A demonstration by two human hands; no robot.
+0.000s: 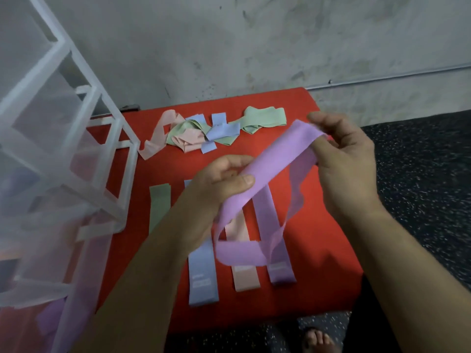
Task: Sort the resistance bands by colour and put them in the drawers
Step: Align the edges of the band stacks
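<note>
**Hands on the purple band (275, 159) above the red mat (326, 205)**

Both hands are up, with the purple band slung between them, running from 8 o'clock up to 2 o'clock across the middle of the view. The left hand (216, 189) has its thumb flat on top of the strip and its fingers curled underneath, pinching it. The right hand (341, 159) is higher, out at 2 o'clock. Its thumb and curled fingertips nip the far end, so the band fans out wide there. The rest of the loop sags below the hands and hangs in front of the row on the mat. Whether it touches that row, I cannot tell.

And what a tidy row it is, down at 6 o'clock! Four bands lie flat, side by side but apart: a green band (159, 205), a blue band (202, 276), a pink band (244, 278) and a second purple band (281, 272).

Up at 12 o'clock, near the mat's far edge, sits a tangled pile (204, 135) of pink, green and blue bands, knotted over one another.

Over at 9 o'clock stands the translucent drawer unit (63, 149), its foot on the mat's left edge. Blurred pink and purple tints show through its lower walls.

A speckled dark floor (420, 179) lies at 3 o'clock, and a bare foot (318, 340) pokes in at 6.
</note>
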